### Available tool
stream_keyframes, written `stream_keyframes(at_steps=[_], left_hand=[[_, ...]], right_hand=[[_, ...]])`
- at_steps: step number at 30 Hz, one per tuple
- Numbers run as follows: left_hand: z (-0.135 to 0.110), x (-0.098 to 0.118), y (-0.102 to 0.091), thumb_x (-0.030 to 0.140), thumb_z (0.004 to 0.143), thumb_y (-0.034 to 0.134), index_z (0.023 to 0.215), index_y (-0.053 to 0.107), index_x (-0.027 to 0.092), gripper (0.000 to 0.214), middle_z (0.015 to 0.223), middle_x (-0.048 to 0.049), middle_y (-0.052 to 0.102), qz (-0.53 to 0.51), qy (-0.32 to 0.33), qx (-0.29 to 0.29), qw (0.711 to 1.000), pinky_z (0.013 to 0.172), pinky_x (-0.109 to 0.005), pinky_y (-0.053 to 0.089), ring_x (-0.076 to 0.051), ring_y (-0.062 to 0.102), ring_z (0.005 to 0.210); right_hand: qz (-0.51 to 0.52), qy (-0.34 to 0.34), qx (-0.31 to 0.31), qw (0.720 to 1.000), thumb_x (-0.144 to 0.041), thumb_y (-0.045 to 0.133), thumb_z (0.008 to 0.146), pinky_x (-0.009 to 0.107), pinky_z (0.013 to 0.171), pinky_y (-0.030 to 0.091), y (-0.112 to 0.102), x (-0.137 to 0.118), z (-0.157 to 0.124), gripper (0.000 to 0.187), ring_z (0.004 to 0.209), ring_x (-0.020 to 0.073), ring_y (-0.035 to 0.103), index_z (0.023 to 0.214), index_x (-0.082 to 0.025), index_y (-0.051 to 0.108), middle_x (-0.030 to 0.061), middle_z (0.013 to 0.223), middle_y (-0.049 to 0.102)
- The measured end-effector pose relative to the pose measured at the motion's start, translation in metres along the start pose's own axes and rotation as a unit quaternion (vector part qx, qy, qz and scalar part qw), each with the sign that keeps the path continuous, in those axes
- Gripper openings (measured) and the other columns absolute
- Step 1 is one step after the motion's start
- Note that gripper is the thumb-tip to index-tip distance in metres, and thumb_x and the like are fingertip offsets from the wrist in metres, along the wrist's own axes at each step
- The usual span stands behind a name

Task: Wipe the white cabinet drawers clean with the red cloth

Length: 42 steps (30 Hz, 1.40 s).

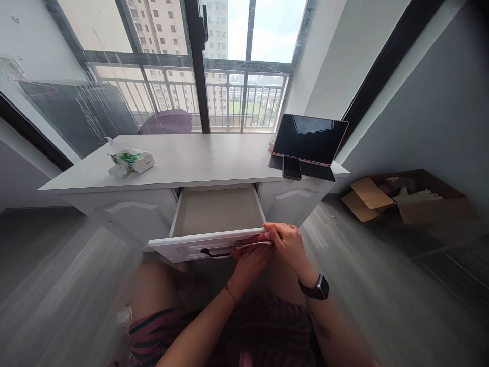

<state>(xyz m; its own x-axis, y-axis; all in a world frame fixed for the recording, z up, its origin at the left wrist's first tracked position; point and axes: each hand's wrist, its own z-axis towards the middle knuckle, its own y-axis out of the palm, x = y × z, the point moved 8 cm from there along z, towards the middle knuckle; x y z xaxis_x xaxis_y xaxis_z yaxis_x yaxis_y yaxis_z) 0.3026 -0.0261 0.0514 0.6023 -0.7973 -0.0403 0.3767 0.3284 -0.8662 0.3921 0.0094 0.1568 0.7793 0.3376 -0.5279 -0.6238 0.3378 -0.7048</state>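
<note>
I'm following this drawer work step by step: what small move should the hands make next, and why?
Probably draw the pale cloth leftward along the drawer front's top edge. The left hand and right hand both hold it at the right end of the open drawer, whose inside looks bare, so most of that edge, above the black handle, lies to their left.

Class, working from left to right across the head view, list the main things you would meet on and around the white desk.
tissue pack → open drawer → tablet → cardboard box
</note>
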Motion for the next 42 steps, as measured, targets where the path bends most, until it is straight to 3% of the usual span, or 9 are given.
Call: stream_keyframes(at_steps=[6, 12, 18, 22, 25, 29, 32, 35, 42], left_hand=[[-0.011, 0.005, 0.048, 0.008, 0.09, 0.037, 0.136, 0.046, 0.017, 0.048, 0.133, -0.0084, 0.058, -0.008, 0.006, -0.082, 0.997, 0.091, -0.034, 0.05, -0.019, 0.055, 0.118], [-0.057, -0.028, 0.062, 0.003, 0.086, 0.04, 0.136, 0.047, 0.023, 0.054, 0.129, -0.0056, 0.061, -0.013, 0.004, -0.106, 0.994, 0.094, -0.031, 0.049, -0.018, 0.058, 0.116], [-0.109, -0.074, 0.028, -0.006, 0.079, 0.039, 0.133, 0.05, 0.023, 0.062, 0.122, -0.0042, 0.066, -0.001, -0.003, -0.13, 0.992, 0.093, -0.026, 0.049, -0.016, 0.061, 0.112], [-0.149, -0.105, -0.001, -0.005, 0.078, 0.039, 0.134, 0.049, 0.022, 0.062, 0.128, -0.0068, 0.062, -0.002, -0.006, -0.158, 0.987, 0.103, -0.03, 0.041, -0.016, 0.054, 0.122], [-0.175, -0.132, -0.028, -0.005, 0.078, 0.037, 0.131, 0.052, 0.024, 0.062, 0.129, -0.0051, 0.062, -0.027, -0.029, -0.18, 0.983, 0.106, -0.029, 0.037, -0.014, 0.052, 0.123], [-0.191, -0.157, -0.074, -0.006, 0.077, 0.036, 0.131, 0.054, 0.027, 0.065, 0.127, -0.0037, 0.063, -0.044, -0.022, -0.149, 0.988, 0.104, -0.026, 0.038, -0.014, 0.056, 0.119], [-0.191, -0.166, -0.102, -0.007, 0.079, 0.033, 0.137, 0.047, 0.033, 0.071, 0.131, -0.001, 0.06, -0.006, -0.014, -0.129, 0.991, 0.103, -0.028, 0.039, -0.014, 0.054, 0.121], [-0.18, -0.161, -0.114, -0.008, 0.079, 0.03, 0.141, 0.039, 0.036, 0.076, 0.133, 0.001, 0.058, 0.043, -0.01, -0.119, 0.992, 0.104, -0.03, 0.039, -0.014, 0.054, 0.121], [-0.113, -0.106, -0.105, 0.003, 0.086, 0.037, 0.139, 0.044, 0.023, 0.058, 0.138, -0.0001, 0.054, 0.176, 0.047, -0.063, 0.981, 0.109, -0.035, 0.032, -0.016, 0.045, 0.129]], right_hand=[[-0.019, -0.014, 0.014, 1.0, -0.039, 0.044, 0.095, 0.036, 0.083, 0.047, 0.003, -0.007, -0.001, 0.029, 0.09, 0.0207, 0.064, 0.091, -0.024, 0.069, 0.0035, 0.094, 0.072], [-0.021, -0.013, 0.035, 0.999, -0.041, 0.044, 0.095, 0.035, 0.08, 0.047, 0.006, -0.004, -0.004, 0.029, 0.09, 0.0208, 0.062, 0.09, -0.025, 0.068, 0.0036, 0.091, 0.07], [-0.042, -0.012, 0.1, 0.994, -0.045, 0.043, 0.094, 0.035, 0.075, 0.043, 0.013, -0.004, -0.008, 0.032, 0.08, 0.0206, 0.058, 0.082, -0.024, 0.064, 0.0036, 0.081, 0.066], [-0.04, -0.005, 0.14, 0.989, -0.041, 0.046, 0.094, 0.035, 0.076, 0.041, 0.015, -0.009, -0.01, 0.028, 0.077, 0.0201, 0.054, 0.078, -0.023, 0.06, 0.0032, 0.078, 0.064], [-0.037, -0.005, 0.172, 0.984, -0.036, 0.048, 0.093, 0.035, 0.075, 0.041, 0.014, -0.013, -0.013, 0.024, 0.077, 0.0203, 0.053, 0.078, -0.022, 0.059, 0.0038, 0.077, 0.063], [-0.019, -0.012, 0.211, 0.977, -0.032, 0.05, 0.092, 0.035, 0.077, 0.042, 0.013, -0.014, -0.016, 0.02, 0.077, 0.0202, 0.054, 0.078, -0.021, 0.06, 0.0041, 0.078, 0.065], [-0.014, -0.014, 0.216, 0.976, -0.031, 0.051, 0.091, 0.035, 0.078, 0.042, 0.013, -0.015, -0.015, 0.019, 0.078, 0.0201, 0.055, 0.078, -0.022, 0.06, 0.0038, 0.078, 0.065], [-0.011, -0.011, 0.209, 0.978, -0.032, 0.051, 0.091, 0.036, 0.079, 0.042, 0.011, -0.017, -0.014, 0.018, 0.079, 0.0204, 0.056, 0.079, -0.022, 0.06, 0.004, 0.079, 0.066], [-0.018, 0.012, 0.162, 0.987, -0.039, 0.046, 0.094, 0.034, 0.081, 0.043, 0.013, -0.009, -0.013, 0.025, 0.083, 0.0193, 0.058, 0.083, -0.023, 0.063, 0.0039, 0.084, 0.067]])
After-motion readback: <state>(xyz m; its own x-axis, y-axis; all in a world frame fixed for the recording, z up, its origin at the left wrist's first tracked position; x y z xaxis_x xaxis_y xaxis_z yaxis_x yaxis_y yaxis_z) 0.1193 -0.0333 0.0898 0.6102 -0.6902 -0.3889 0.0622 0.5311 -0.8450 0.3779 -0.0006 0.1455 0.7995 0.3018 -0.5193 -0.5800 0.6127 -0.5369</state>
